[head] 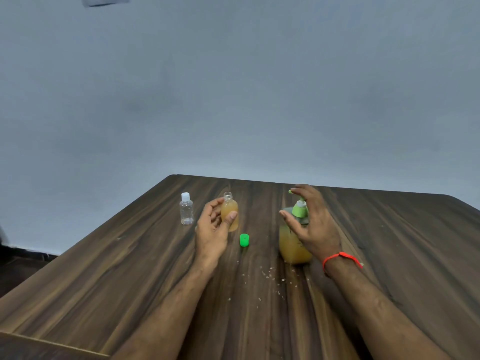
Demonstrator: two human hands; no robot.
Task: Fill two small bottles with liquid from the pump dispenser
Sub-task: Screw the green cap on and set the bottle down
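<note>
One small bottle (229,213) filled, uncapped, gripped by left hand (211,229); clear capped bottle (186,209) still empty; right hand (309,224) spread loosely by pump dispenser (296,237).

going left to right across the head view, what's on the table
clear capped bottle → left hand → amber-filled open bottle → green cap → pump dispenser → right hand

I sit at a dark wood-grain table (389,255); a plain grey-blue wall (233,87) stands beyond, with perhaps dark floor (23,266) at left.
</note>
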